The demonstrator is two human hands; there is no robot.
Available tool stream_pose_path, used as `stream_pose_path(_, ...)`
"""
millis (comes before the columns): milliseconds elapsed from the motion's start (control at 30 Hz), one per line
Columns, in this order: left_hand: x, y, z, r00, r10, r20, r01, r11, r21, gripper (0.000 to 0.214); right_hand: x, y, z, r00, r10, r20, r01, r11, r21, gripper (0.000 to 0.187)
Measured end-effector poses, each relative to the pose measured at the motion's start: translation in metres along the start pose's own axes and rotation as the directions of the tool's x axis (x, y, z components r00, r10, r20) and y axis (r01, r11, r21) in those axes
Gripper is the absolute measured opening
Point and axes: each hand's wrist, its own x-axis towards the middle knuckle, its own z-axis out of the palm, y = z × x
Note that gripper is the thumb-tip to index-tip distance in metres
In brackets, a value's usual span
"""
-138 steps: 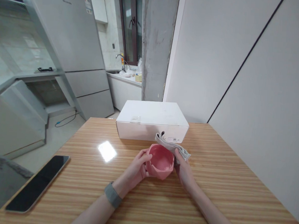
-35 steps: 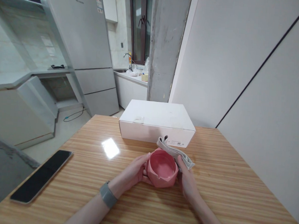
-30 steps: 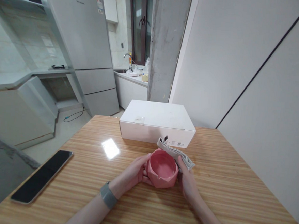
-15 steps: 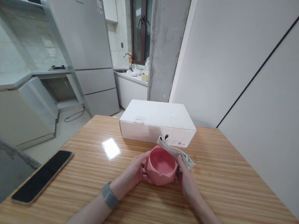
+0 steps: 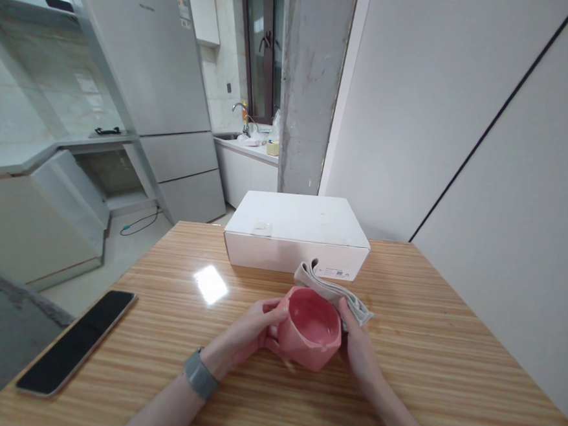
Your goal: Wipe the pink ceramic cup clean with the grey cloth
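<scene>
A pink, faceted ashtray (image 5: 310, 325) with small notches in its rim is held over the wooden table, its hollow tilted toward me. My left hand (image 5: 261, 331) grips its left side, thumb near the rim and fingers curled beneath. At the other side, my right hand (image 5: 357, 341) is closed on a folded light-grey cloth (image 5: 330, 287), pressing it to the ashtray's right wall. The cloth's looped end sticks out past the far rim. Some of my right fingers are hidden behind the ashtray and cloth.
Beyond the ashtray lies a closed white box (image 5: 298, 220) on the wooden table (image 5: 430, 353). A black-screened phone (image 5: 78, 341) rests near the left edge. A fridge (image 5: 143, 60) and a sink counter stand farther back; a white wall is at right.
The ashtray has come slightly nearer and tipped, showing more of its outer wall. My left thumb has shifted along its side. The cloth stays in my right hand.
</scene>
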Motion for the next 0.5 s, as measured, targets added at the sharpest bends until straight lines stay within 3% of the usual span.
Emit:
stream_pose_path(200,-0.0002,0.0019,0.0004,0.997,-0.036,0.065,0.037,0.999,-0.010,0.050,-0.0012,-0.0045,0.0028,0.999,0.042,0.022,-0.042,0.999,0.011,0.043)
stream_pose_path(500,0.0044,0.0005,-0.0001,0.994,0.072,-0.085,-0.076,0.996,-0.052,0.052,-0.0044,-0.0038,0.0091,0.999,-0.003,0.049,0.000,0.998,0.061,0.037)
